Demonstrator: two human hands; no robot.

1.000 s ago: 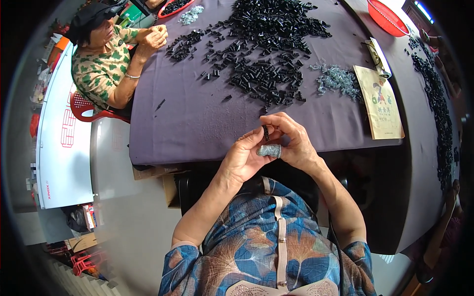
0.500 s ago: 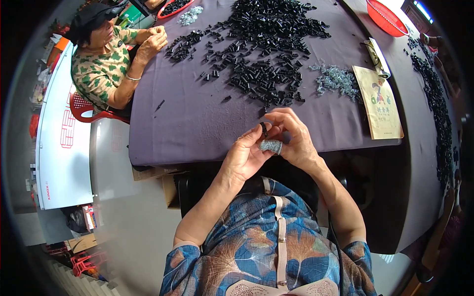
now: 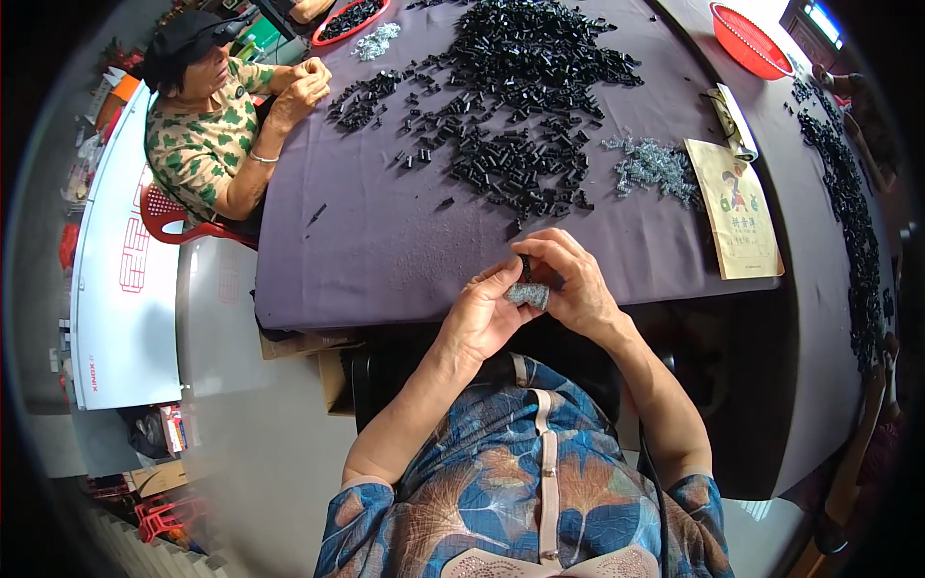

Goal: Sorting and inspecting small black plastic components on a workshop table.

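Close together above the table's near edge, both my hands hold a small black piece [image 3: 526,267] between their fingertips. My left hand [image 3: 481,310] has its thumb and fingers closed on the piece from the left. From the right, my right hand [image 3: 576,287] pinches at it, fingers bent. Just below the black piece sits a grey speckled fabric-like band [image 3: 527,295]; whether it wraps a finger or is held loose, I cannot tell. Beyond my hands lies a large heap of short black tube-like pieces [image 3: 525,164]. To its right is a pile of small clear pieces [image 3: 652,167].
A yellowish printed booklet [image 3: 737,217] lies at the right on the grey tablecloth [image 3: 366,241]. Red baskets stand at the far right [image 3: 752,46] and far left [image 3: 328,37]. A co-worker [image 3: 207,125] sits at the left side. More black pieces [image 3: 853,207] cover the table's right part.
My right fingers have come down and closed in around the black piece, which is now more covered. My hands stay at nearly the same place.
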